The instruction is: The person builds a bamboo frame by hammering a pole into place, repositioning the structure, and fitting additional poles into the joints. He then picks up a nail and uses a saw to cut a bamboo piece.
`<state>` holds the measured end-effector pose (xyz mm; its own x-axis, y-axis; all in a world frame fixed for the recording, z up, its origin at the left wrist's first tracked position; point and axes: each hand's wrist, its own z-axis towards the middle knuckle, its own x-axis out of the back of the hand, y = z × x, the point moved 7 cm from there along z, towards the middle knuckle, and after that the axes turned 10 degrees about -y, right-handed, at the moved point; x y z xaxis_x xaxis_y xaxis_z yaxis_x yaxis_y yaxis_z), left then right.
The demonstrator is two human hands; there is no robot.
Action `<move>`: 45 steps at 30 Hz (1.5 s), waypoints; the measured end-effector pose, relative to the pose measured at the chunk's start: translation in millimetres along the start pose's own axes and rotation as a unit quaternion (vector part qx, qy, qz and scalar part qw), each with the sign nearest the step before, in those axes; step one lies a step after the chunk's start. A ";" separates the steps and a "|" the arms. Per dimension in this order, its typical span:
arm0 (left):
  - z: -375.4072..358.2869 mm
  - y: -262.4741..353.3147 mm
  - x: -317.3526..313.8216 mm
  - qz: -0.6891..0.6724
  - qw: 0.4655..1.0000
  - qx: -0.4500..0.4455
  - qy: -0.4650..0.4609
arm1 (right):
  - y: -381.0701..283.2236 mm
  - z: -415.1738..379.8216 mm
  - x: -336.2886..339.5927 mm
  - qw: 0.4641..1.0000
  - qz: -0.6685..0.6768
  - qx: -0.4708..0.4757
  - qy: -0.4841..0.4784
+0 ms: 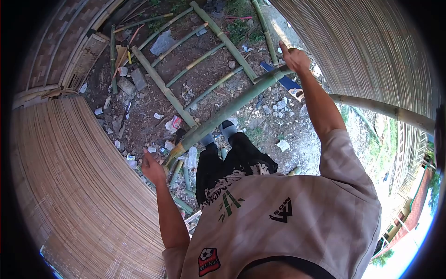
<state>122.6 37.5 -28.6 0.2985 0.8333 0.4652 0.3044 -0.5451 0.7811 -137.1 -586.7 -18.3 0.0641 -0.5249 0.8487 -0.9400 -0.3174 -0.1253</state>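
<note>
A thick green bamboo pole [237, 102] runs diagonally in front of me, crossing over my feet in this view. My left hand [153, 168] is beside its lower-left end, thumb raised and apart from the fingers, with nothing in it. At the upper-right end, my right hand [296, 59] is held with its thumb sticking out, right at the pole's tip; its other fingers are partly hidden. Beyond the pole lies a ladder-like bamboo frame [165, 90] with several crosspieces. A handsaw [289, 83] with a blue blade and wooden handle lies partly under the pole near my right hand.
Slatted bamboo panels [83, 176] curve along the left, and another slatted panel [362, 51] stands at upper right. A bamboo rail [385, 109] extends to the right. Stones, plastic scraps and a clear plastic bag [162, 43] litter the ground. Cut bamboo pieces [176, 172] lie near my left hand.
</note>
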 end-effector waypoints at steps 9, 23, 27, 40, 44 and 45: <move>0.7 -7.6 -3.4 -0.008 0.999 0.036 -0.027 | 5.4 15.5 -8.0 1.000 -0.009 0.007 0.009; 8.5 -7.8 -0.3 -0.008 0.999 0.036 -0.027 | -1.3 4.2 -4.4 1.000 0.018 0.017 0.019; 10.3 -0.9 -3.0 -0.004 0.999 0.031 -0.027 | -1.7 -2.1 -1.4 1.000 0.012 -0.003 0.004; 6.2 7.0 -7.5 -0.023 0.999 0.015 -0.024 | 13.2 -118.8 11.4 0.888 0.135 0.089 0.431; 10.0 0.3 -7.5 -0.031 0.999 0.015 -0.031 | 26.2 -180.5 -47.4 0.908 0.090 0.133 0.387; 10.5 -1.2 -8.2 -0.031 0.999 0.012 -0.034 | 31.1 -190.2 -73.7 0.928 0.087 0.154 0.328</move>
<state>129.3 30.4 -37.8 0.3393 0.8579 0.3859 0.3459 -0.4953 0.7969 -234.8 -407.7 13.0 -0.3920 -0.0279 0.9195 -0.7706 -0.5360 -0.3448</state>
